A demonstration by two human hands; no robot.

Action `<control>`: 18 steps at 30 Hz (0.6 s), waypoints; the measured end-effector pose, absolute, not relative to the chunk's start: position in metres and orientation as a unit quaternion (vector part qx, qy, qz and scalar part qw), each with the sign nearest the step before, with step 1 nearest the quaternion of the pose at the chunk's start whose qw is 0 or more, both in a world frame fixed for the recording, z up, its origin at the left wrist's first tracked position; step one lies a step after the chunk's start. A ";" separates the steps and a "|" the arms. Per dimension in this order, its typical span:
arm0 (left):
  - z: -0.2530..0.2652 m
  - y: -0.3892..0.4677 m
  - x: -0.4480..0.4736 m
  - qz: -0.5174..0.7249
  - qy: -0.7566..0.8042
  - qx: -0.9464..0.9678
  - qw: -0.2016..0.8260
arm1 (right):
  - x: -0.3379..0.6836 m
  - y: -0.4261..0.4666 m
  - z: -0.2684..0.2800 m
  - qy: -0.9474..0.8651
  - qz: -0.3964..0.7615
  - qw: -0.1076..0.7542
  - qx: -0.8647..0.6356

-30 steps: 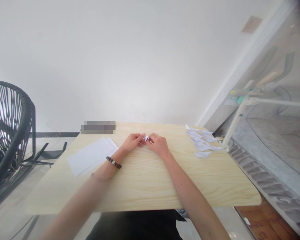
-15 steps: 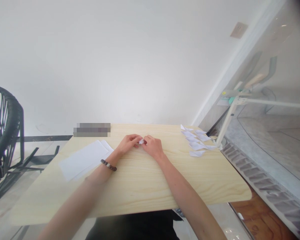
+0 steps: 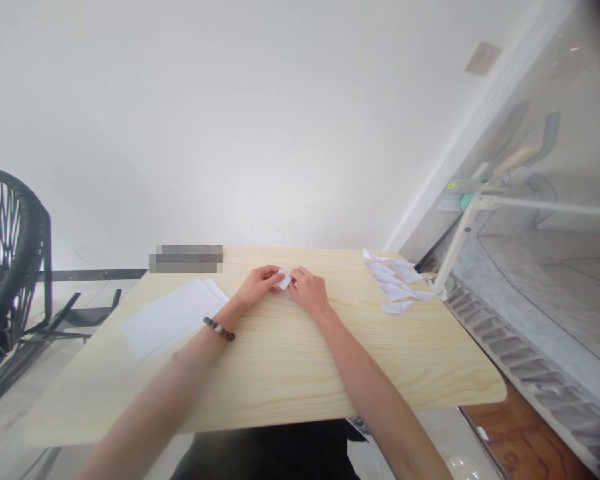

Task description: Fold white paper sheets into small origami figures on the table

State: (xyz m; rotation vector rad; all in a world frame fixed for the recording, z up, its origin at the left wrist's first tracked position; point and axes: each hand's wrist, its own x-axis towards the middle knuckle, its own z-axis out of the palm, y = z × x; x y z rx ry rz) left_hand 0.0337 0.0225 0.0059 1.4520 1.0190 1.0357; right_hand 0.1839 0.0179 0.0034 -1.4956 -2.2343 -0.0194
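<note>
I stand in the room and I see two hands meeting over the far middle part of the table [image 3: 280, 380]. The left hand [image 3: 259, 285] holds the small paper [image 3: 284, 281] in a narrow pinch, with the thumb on top. The right hand [image 3: 310, 291] has its fingers bent and close together at the right edge of this paper; whether they grip it or only touch it, I cannot tell from here, because the piece is so small. The paper is therefore between the two hands.

For working it well, in my judgement, the left pinch should be steady but light, since thin paper can easily crumple. The right fingertips would do best to stay near the edge, bringing the sides together exactly before any pressing.

On the left lie some overlapping sheets [image 3: 170, 313], just beside the left wrist with its bracelet [image 3: 219, 329]; the forearm should not brush them. On the far right lie folded pieces [image 3: 399, 291] in a loose group, well apart from both hands.
</note>
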 end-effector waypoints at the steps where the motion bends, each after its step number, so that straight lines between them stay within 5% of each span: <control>1: 0.006 0.022 0.034 0.431 0.426 0.605 0.516 | 0.184 0.018 0.004 -0.810 -0.002 0.225 -0.542; 18: 0.009 0.019 0.033 0.426 0.411 0.623 0.511 | 0.187 0.017 0.006 -0.826 0.023 0.201 -0.526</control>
